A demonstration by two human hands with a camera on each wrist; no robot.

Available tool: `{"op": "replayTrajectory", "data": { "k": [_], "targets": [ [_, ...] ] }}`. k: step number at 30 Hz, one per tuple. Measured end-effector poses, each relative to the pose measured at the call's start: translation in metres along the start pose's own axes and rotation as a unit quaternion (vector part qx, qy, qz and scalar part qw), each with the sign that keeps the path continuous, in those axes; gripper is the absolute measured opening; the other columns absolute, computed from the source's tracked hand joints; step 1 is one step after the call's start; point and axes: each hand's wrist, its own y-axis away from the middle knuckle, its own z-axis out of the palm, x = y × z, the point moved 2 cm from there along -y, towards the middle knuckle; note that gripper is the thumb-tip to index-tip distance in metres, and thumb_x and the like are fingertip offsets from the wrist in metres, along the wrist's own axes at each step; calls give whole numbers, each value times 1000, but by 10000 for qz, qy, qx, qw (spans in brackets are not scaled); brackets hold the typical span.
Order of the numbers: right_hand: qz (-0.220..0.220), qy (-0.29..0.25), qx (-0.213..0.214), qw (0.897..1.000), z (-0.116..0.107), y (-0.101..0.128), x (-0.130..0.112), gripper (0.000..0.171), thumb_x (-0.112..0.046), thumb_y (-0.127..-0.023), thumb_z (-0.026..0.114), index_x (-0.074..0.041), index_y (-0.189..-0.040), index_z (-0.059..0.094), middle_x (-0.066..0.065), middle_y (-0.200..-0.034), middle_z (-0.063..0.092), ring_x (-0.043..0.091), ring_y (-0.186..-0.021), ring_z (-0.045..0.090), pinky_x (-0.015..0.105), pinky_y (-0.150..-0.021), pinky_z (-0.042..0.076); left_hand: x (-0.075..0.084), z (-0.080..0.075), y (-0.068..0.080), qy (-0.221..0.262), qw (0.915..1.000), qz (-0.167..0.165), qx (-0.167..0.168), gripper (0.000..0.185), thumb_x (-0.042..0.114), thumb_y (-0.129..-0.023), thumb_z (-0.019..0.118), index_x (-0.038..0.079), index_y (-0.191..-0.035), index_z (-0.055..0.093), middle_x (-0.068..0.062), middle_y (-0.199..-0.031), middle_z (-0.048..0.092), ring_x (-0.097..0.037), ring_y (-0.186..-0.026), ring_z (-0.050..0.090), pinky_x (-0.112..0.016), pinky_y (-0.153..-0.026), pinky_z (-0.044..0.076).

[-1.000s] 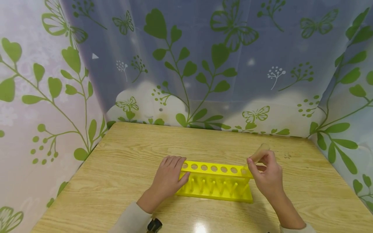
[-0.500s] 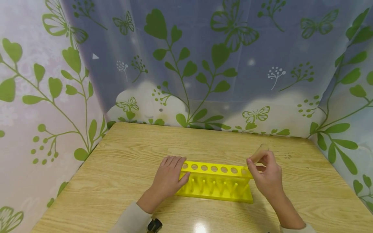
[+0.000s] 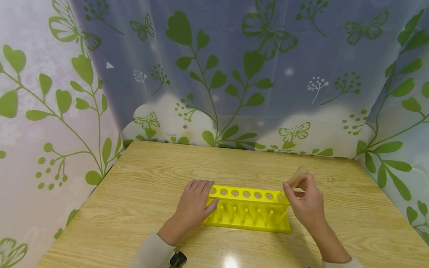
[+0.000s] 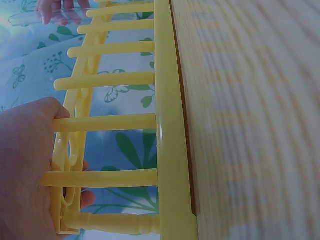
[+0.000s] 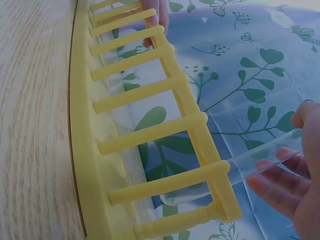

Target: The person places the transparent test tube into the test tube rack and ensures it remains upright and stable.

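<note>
A yellow test tube rack (image 3: 246, 225) stands on the table, with a row of holes in its top bar and a row of pegs below. My left hand (image 3: 192, 201) grips the left end of the top bar, thumb on the near side and fingers over the far side. At the other end, my right hand (image 3: 309, 199) pinches a clear test tube (image 3: 298, 176) that leans up to the right. In the right wrist view the tube's rounded lower end (image 5: 177, 196) passes through the rack's end hole and sits below the top bar.
The wood-grain table (image 3: 161, 160) reaches back to a patterned curtain (image 3: 234, 93) behind and at both sides. A small black object (image 3: 178, 258) sits by the left sleeve at the near edge of the view.
My right hand and the test tube have shifted very slightly left and down. The left hand and the rack have stayed in place.
</note>
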Motion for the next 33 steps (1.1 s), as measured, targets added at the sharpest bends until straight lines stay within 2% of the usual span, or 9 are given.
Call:
{"op": "replayTrajectory", "data": {
  "k": [9,16,33],
  "targets": [
    [-30,-115,-112,9999,-1,2,2,25,10,-82,69,1,-97,51,-2,-85,55,-10,-82,59,11,-59,52,0,0,1,-4,10000,27,29,50,40,-94,57,5,-129,56,-8,-121,61,-26,-113,55,-45,-103,38],
    [-100,-1,-210,9997,0,1,4,24,7,-84,68,0,-97,49,-5,-86,54,-12,-83,57,12,-59,52,0,0,0,-15,10000,22,43,50,41,-94,57,5,-129,56,-8,-121,61,-26,-113,55,-45,-104,38],
    [415,-248,-213,9986,4,3,4,23,7,-84,69,0,-97,51,-1,-84,54,-8,-80,58,12,-58,51,-1,-1,1,-5,10000,3,15,50,40,-94,57,5,-129,56,-9,-121,61,-26,-113,55,-45,-104,38]
  ]
}}
